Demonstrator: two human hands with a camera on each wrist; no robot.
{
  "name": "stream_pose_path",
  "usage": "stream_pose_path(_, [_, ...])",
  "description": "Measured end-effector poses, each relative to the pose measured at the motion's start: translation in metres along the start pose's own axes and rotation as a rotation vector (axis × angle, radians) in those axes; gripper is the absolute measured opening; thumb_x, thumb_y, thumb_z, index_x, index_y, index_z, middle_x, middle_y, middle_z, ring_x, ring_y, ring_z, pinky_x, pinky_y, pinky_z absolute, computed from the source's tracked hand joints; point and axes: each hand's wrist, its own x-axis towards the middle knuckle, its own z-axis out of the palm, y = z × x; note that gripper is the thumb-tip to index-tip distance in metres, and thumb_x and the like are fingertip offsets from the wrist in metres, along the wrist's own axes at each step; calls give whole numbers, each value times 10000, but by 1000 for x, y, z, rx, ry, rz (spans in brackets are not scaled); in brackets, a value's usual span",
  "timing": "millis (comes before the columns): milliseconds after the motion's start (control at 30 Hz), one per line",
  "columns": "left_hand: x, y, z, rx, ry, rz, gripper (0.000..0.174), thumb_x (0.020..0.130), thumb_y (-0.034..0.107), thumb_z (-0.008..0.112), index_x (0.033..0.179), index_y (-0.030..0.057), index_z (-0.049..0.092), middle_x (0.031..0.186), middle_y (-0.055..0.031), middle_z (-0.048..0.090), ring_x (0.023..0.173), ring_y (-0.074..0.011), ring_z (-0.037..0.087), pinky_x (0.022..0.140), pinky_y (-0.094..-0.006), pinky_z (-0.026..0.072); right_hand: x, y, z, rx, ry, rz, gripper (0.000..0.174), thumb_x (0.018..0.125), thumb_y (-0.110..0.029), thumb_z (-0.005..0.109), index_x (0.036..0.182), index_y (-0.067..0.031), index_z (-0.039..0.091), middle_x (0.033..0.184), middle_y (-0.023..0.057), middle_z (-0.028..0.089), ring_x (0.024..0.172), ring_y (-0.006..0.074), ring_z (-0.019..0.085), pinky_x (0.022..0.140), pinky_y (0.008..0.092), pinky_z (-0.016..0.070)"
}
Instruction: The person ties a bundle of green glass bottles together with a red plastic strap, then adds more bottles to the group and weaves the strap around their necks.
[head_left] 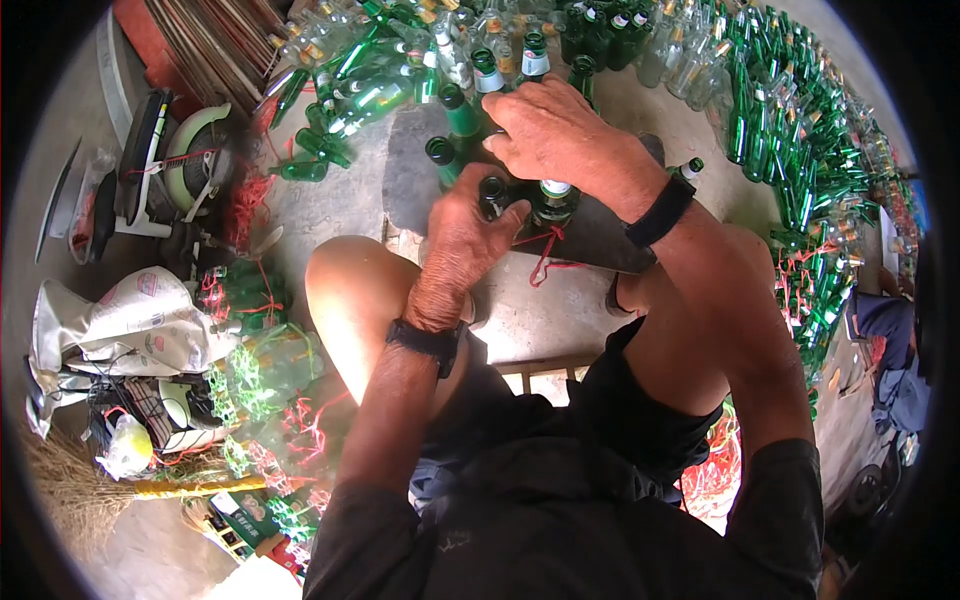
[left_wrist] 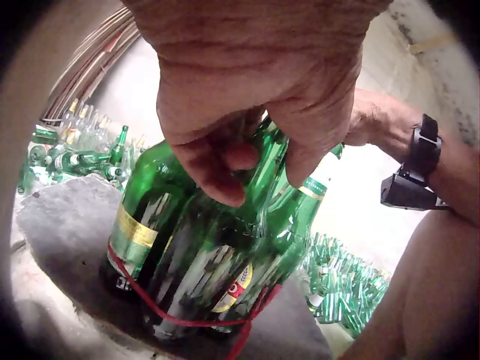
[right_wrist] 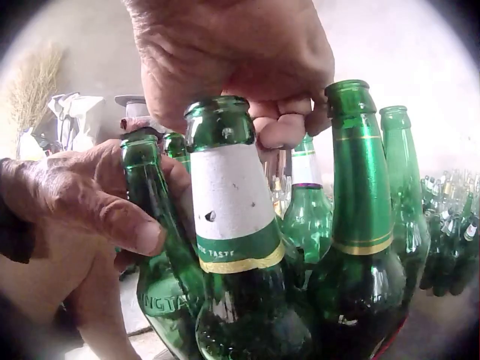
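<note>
My left hand (head_left: 470, 230) grips the neck of a green beer bottle (right_wrist: 154, 187) at the near side of a cluster, thumb across the front and fingers behind. Bent over the cluster's other side is my right hand (head_left: 560, 125). Its curled fingertips (right_wrist: 281, 131) show behind a bottle with a white neck label (right_wrist: 229, 187); whether they hold a neck I cannot tell. A red string (left_wrist: 180, 321) runs around the lower part of the upright bottles, its loose end hanging at the front. They stand on a dark round slab (left_wrist: 67, 217).
Many green bottles (head_left: 800, 150) crowd the floor at right and back; others lie on their sides (head_left: 375, 100) at back left. A broom (head_left: 180, 487), a white sack (head_left: 150, 320) and netted bundles (head_left: 270, 370) are at left. The slab sits between the person's knees.
</note>
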Motion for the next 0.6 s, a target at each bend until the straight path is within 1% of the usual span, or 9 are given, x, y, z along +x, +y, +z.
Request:
stream_pose_path(133, [-2,4,-1,-17,22,4,462,791,147,837,1164,49,583,975,-171,728,895,-356,728,806,-415,570,-1,-2,-3,-13,-28,22,230,842,-199,672,909,18,641,819,226,685,876,420,655,859,499,485])
stream_pose_path(200, [-3,7,-2,-23,42,57,543,817,140,825,1270,25,548,996,-127,713,827,-190,674,759,-322,552,-2,-3,-4,11,-31,49,240,847,-213,670,910,15,638,837,228,694,877,425,659,877,495,489])
stream_pose_path(233, [-3,9,-3,-24,37,64,543,817,140,825,1270,25,548,996,-127,713,827,-190,674,759,-322,552,-3,-3,-4,6,-27,55,240,847,-213,670,910,15,638,837,228,694,877,425,659,877,495,489])
stream_pose_path(300, [-3,12,-3,-35,53,81,591,795,113,830,1278,52,496,1108,-162,711,967,-355,713,827,-412,564,-5,-2,-4,16,-13,59,252,853,-226,666,933,11,637,843,232,697,899,430,658,889,492,492])
stream_pose_path(333, [-4,12,-2,-35,48,89,591,795,113,830,1278,52,496,1108,-162,711,967,-355,713,827,-412,564,-5,-3,-5,8,-37,70,250,855,-223,666,950,6,630,845,233,696,902,432,660,900,499,489])
stream_pose_path(400, [-4,10,-2,65,99,144,640,791,108,829,1319,45,472,1165,-184,688,1029,-362,698,858,-424,563,-8,-1,-4,19,-20,64,248,852,-219,666,954,4,626,845,232,694,898,432,660,904,504,485])
stream_pose_path(500, [-5,15,-3,93,123,156,679,790,104,826,1355,34,455,1212,-198,665,1058,-373,689,888,-435,561,-10,2,-3,52,12,38,233,844,-200,663,951,1,612,842,223,689,892,426,659,904,518,472])
stream_pose_path(567, [-5,18,-5,109,130,173,703,790,100,825,1379,33,446,1221,-205,661,1064,-376,687,894,-436,560,-10,4,-3,34,22,34,175,766,-162,689,884,-34,676,849,185,719,854,380,702,826,492,487])
stream_pose_path(600, [-5,19,-5,119,137,183,727,789,95,823,1402,33,436,1230,-212,657,1070,-379,685,900,-437,559,-10,3,-4,33,26,35,175,766,-162,689,884,-34,676,849,185,719,854,380,702,826,492,487])
